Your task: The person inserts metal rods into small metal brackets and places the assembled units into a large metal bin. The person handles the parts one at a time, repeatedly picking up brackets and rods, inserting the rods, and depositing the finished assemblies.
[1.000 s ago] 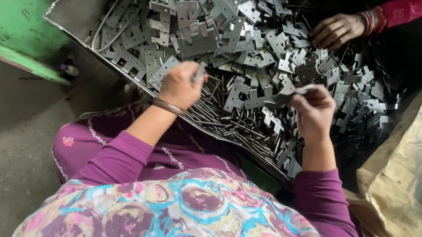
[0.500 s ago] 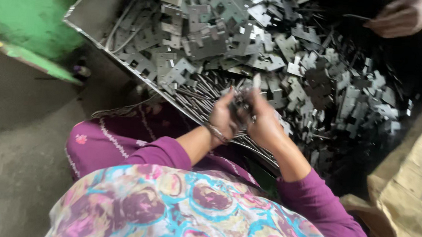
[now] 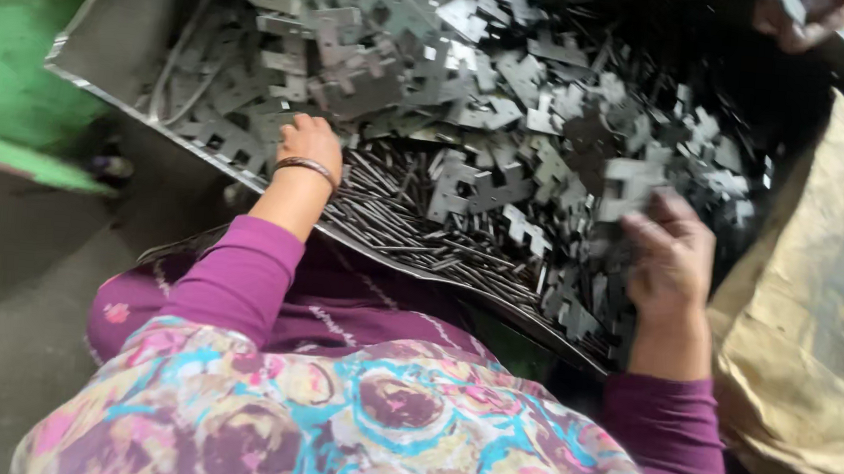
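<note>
**Both hands down in the tray of stamped metal bits**

So here's the view from the head camera: a big shallow metal tray [image 3: 106, 47] sits tilted across the frame, its long edge running from upper left down to lower right, and it's heaped with flat grey stamped metal plates [image 3: 474, 81], the notched, cross-ish kind. They lie every which way, with no common direction to them.

Along the near edge of the tray there's a layer of thin dark metal rods [image 3: 393, 225]. Those do line up, mostly: their long axes run roughly parallel to the tray's near edge, upper left to lower right, packed side by side.

The left hand [image 3: 307, 143] is resting on the plates near the tray's near-left edge, fingers curled down into the pile, with a bangle [image 3: 307, 167] on the wrist. Can't tell if it's actually got a piece pinched or is just pressing on the heap.

The right hand [image 3: 671, 257] is well apart from it, over at the right end of the tray, fingers spread fairly wide and touching a pale plate [image 3: 632, 178] at the fingertips. It looks more like contact than a closed grip.

Purple sleeves, a flowery cloth in the lap. Another person's hand [image 3: 811, 17] shows at the top right. A tan sack [image 3: 816, 328] is just beside the tray on the right, and a green surface [image 3: 16, 45] is on the left.
</note>
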